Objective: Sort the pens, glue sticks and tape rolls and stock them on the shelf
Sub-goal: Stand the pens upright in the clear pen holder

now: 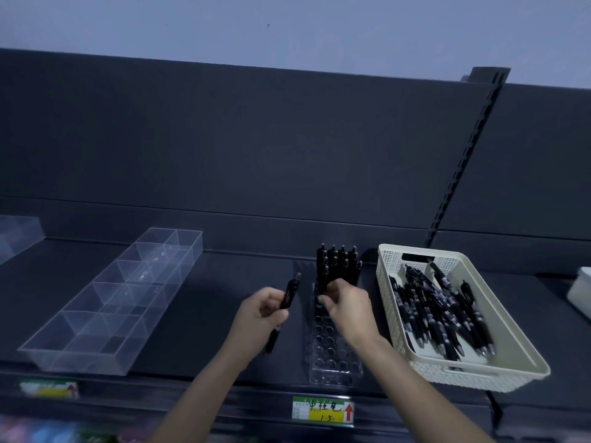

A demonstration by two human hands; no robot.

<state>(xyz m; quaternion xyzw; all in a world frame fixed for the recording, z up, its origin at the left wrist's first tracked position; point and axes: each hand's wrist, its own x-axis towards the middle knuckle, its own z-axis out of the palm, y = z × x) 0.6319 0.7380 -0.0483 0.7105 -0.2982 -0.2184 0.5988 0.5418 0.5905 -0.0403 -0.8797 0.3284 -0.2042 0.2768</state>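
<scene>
A slim black pen [289,297] is clamped by the curled fingers of the left hand [260,316], with its clip end protruding above them. The right hand [348,308] fingers are curled round upright pens [339,266] in the rack [332,356].

Left grip [263,310]: holds one black pen [289,297].
Right grip [347,306]: grips standing pens [339,266] in clear rack [335,356].
Basket [524,366]: loose pens [441,318].

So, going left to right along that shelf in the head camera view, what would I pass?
clear box at the edge → clear divided tray → left hand holding a black pen → clear pen rack → cream basket of pens → white container
</scene>
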